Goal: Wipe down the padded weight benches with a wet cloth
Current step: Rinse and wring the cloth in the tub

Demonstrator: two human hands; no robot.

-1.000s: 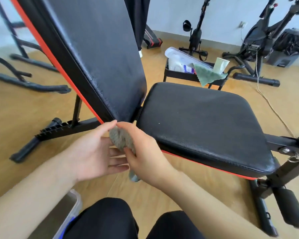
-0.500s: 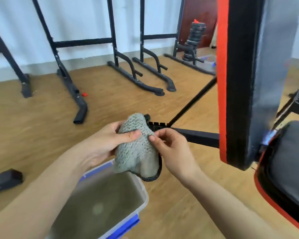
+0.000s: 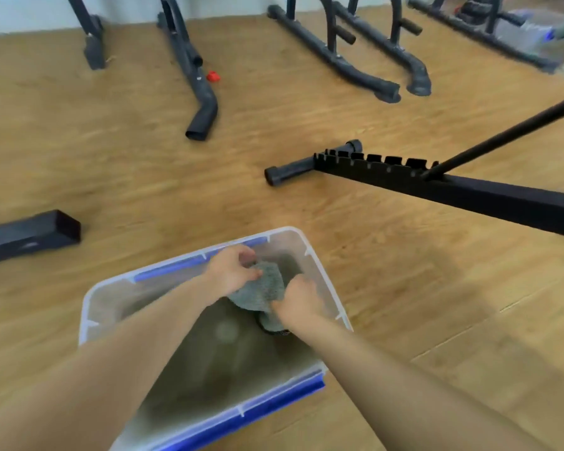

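While left hand (image 3: pixel 231 271) and right hand (image 3: pixel 298 301) pinch nubby grey cloth (image 3: pixel 265 288), lower end hidden behind right hand; beneath grip, translucent tub (image 3: pixel 103 305), murky water (image 3: pixel 232 362).

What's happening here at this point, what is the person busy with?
A person is bent over a clear plastic tub of murky water on the wooden floor. Both the left hand and the right hand hold a bunched grey cloth inside the tub, apparently wetting or rinsing it. Whether the cloth's lower end touches the water is unclear. Only the black bench frame shows at the right; no padding is in view.
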